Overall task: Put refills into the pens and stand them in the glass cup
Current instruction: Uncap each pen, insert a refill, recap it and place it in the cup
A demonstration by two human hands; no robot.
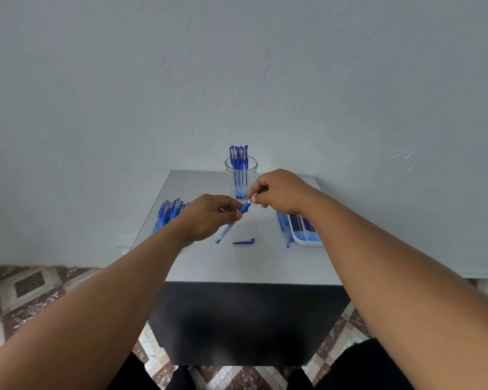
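Note:
My left hand (209, 218) grips a blue pen (231, 222) by its barrel, the pen slanting up to the right above the table. My right hand (276, 192) pinches the pen's small tip piece (252, 199) at the upper end of the blue grip. A blue pen cap (244, 241) lies on the table just below the hands. The glass cup (241, 175) stands at the back of the table, holding several capped blue pens upright.
A heap of blue pens (168, 213) lies at the table's left, partly behind my left wrist. A white tray (303, 233) with blue refills sits at the right, more blue pieces beside it. The small grey table (237, 266) stands against a pale wall over patterned floor tiles.

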